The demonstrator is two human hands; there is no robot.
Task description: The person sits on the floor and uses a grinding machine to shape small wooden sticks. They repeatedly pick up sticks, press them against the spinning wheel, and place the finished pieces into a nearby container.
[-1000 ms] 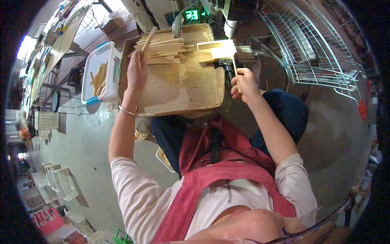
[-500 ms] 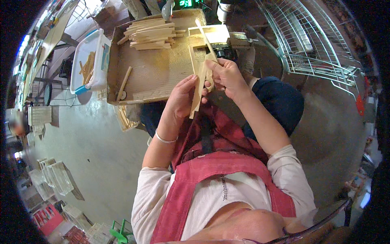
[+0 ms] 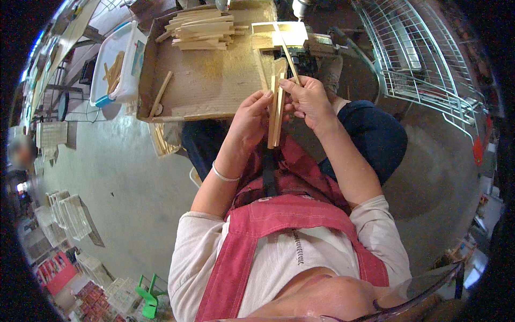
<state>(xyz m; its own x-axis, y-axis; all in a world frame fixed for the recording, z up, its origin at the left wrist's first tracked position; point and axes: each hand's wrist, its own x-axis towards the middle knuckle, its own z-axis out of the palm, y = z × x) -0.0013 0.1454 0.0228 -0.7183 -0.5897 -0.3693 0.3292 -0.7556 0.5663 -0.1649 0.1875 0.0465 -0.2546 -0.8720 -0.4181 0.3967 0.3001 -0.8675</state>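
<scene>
My left hand [image 3: 251, 115] is closed around the lower part of a few pale wooden strips [image 3: 275, 121], which stand nearly upright in front of the apron. Close beside it, my right hand [image 3: 311, 103] has thumb and fingers pinched on a long thin wooden stick [image 3: 290, 58] that slants up and left toward a lit, pale block. Its fingertips also touch the upper part of the strips. Some fingers of both hands are hidden behind the wood.
A cardboard tray [image 3: 214, 80] ahead holds a pile of wooden strips [image 3: 201, 29] and sawdust. Left of it stands a white plastic bin [image 3: 131, 80] with more pieces. A small machine with a lit pale block [image 3: 292, 33] is ahead; a wire cart [image 3: 418, 70] stands right.
The strips in my left hand have turned more upright and now show as separate pieces side by side. My right hand keeps the thin stick. The whole view has shifted slightly.
</scene>
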